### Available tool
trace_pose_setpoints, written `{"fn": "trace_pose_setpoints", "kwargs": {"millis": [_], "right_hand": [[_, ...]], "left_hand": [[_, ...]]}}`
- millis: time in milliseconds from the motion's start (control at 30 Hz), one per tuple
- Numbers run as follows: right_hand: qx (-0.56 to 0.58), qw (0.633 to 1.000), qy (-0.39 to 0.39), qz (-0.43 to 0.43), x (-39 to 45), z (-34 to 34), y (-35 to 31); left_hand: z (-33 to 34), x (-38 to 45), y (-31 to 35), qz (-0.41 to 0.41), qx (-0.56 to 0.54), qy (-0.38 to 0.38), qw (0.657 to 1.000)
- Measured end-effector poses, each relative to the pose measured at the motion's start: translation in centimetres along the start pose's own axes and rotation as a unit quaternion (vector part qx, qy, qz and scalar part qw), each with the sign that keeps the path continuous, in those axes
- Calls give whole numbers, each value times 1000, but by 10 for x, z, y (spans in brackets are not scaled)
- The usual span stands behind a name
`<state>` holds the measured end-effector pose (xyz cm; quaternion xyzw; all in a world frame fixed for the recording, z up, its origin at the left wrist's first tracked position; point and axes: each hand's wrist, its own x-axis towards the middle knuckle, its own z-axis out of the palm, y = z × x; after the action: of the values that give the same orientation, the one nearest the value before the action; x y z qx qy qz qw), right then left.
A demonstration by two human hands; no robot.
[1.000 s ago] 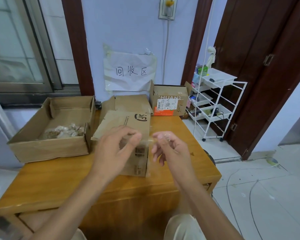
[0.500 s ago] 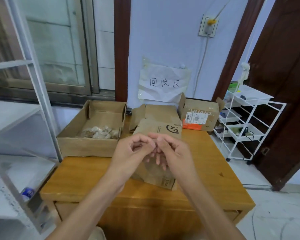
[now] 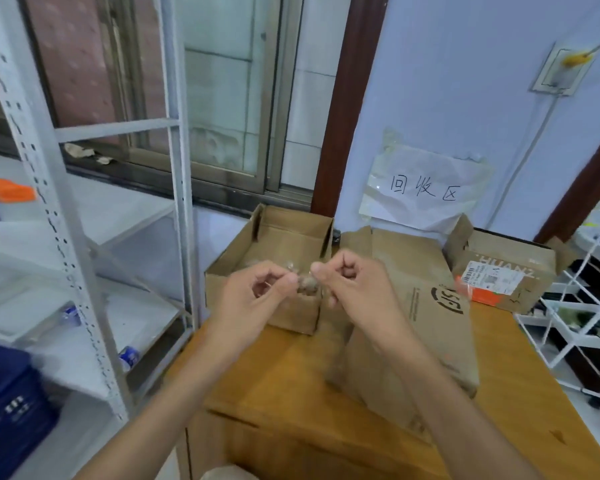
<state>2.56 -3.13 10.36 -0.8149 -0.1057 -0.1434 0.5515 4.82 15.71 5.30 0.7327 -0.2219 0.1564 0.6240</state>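
Nearest me, the wooden table [image 3: 284,393] runs under both forearms, and the flattened carton [image 3: 430,334] lies on it below my right wrist, printed side up. Above the table's far half, my left hand [image 3: 253,296] and right hand [image 3: 354,285] meet fingertip to fingertip. Each has thumb and forefinger curled in and pinching the same small crumpled wad [image 3: 307,285]. It is greyish and blurred. I take it for clear tape stripped from the cardboard, though I cannot tell for sure. The wad hangs in the air between my hands, over the near right corner of the open box [image 3: 243,251], not touching its wall. Some pale scraps seem to lie inside the box, mostly hidden behind my fingers. So I judge I am at the balling-up step, squeezing the strip small before discarding it. The next move calls for carrying the wad a little forward and left until it is well over the box's opening. Then both pinches must let go cleanly, which may be fiddly if the tape sticks to my fingertips. Farther back stand a labelled box [image 3: 506,271] and the paper sign [image 3: 426,192] on the wall.
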Motion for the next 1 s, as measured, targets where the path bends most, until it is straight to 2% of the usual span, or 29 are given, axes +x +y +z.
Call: {"fn": "trace_pose_setpoints", "kwargs": {"millis": [67,167,333,400,500,700,867,1000], "right_hand": [[-75,996,-36,4,40,6,5],[-178,981,-77,10,94,22,18],[-275,949,-145,46,148,61,49],[-320,930,-173,44,156,76,60],[-321,927,-186,59,163,84,65],[-336,925,-175,17,151,51,43],[-353,927,-126,10,125,-5,25],[-295,949,-83,68,108,-38,26]], "left_hand": [[-22,11,-19,-6,115,24,993],[-51,24,-42,3,289,35,957],[-69,42,-67,49,408,-4,912],[-67,45,-74,63,426,-23,902],[-65,45,-77,75,427,-44,900],[-50,45,-59,101,405,12,909],[-5,39,-33,137,384,9,913],[39,30,-4,155,362,-5,919]]}}
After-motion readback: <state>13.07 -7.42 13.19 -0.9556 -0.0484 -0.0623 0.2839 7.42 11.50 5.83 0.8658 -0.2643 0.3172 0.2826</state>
